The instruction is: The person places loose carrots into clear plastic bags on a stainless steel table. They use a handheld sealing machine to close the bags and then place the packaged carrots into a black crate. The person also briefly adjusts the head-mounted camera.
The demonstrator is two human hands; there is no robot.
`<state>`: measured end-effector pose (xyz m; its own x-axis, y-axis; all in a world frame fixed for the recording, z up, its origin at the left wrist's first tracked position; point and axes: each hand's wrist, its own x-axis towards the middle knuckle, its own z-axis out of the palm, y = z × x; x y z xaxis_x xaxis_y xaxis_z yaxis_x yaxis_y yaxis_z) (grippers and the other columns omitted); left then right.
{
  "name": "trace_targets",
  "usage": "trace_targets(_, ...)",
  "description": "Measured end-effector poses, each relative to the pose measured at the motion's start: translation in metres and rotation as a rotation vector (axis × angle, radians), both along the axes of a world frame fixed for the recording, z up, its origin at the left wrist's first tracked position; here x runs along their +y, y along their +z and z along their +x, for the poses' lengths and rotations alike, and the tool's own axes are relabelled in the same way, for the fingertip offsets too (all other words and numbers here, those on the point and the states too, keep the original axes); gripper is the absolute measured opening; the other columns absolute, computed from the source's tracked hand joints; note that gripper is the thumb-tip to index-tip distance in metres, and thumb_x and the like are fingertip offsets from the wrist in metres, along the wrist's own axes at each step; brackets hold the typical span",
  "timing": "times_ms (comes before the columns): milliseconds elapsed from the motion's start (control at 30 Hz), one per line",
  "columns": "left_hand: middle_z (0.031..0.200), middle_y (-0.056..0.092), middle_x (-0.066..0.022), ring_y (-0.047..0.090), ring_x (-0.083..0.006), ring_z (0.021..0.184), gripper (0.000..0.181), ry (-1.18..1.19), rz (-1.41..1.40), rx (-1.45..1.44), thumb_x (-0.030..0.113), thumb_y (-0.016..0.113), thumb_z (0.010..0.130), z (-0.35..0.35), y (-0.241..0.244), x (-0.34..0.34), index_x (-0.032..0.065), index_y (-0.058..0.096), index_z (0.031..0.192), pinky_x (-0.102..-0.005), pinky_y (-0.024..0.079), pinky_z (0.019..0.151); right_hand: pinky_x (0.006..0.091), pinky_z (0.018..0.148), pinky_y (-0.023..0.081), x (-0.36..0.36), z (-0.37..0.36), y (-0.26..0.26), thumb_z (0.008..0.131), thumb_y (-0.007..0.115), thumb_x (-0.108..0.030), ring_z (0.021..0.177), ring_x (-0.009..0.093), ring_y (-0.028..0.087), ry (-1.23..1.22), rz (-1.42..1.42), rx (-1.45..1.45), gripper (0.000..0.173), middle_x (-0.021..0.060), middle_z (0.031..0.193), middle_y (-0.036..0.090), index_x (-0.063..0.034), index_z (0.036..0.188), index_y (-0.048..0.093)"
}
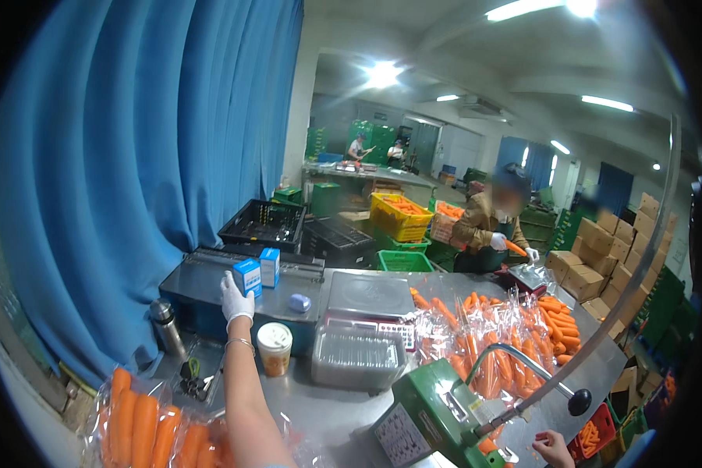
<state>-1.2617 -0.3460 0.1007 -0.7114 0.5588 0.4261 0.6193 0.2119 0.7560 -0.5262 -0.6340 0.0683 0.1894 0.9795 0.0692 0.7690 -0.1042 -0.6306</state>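
My left hand (238,299), in a white glove, reaches over a dark metal surface (199,281). Its fingers lie along the left side of a blue-and-white box (247,277); whether they grip it I cannot tell. A second blue-and-white box (270,267) stands just behind. Bare and partly cut off by the lower edge, my right hand (553,448) has loosely curled fingers and shows nothing in them. It is beside a green bench machine (424,409) with a metal lever and black knob (579,402). Bagged carrots (137,424) lie below my left arm.
A lidded paper cup (275,350), a steel flask (168,327) and a stack of clear plastic trays (358,357) stand near my left arm. Behind the trays is a scale (370,295). Bagged carrots (491,357) cover the table's right side. Across it, a gloved co-worker (491,228) holds a carrot.
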Motion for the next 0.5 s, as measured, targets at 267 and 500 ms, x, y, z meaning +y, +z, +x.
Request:
trace_targets(267,0.121,0.045,-0.0155,0.044,-0.0318,0.112,0.071,0.022,0.089,-0.207,0.009,0.069,0.066,-0.008,-0.014,0.052,0.0103,0.031,0.127,-0.0385,0.038,0.093,0.0291,0.067,0.047,-0.002,-0.024,-0.028,0.08,0.062,-0.018,0.08,0.017,0.059,0.065,-0.16,0.049,0.035,0.0121,0.087,0.062,0.0012,0.108,0.054)
trace_targets(500,0.108,0.05,-0.0077,0.048,-0.0189,0.104,0.056,-0.581,0.454,-0.188,-0.002,0.066,0.066,0.023,0.017,-0.021,0.0071,0.041,0.116,-0.0329,0.038,0.09,0.0257,0.063,0.047,0.004,-0.038,-0.024,0.077,0.063,-0.019,0.069,0.012,0.058,0.072,-0.294,0.192,0.03,0.0097,0.082,0.062,0.0021,0.098,0.058)
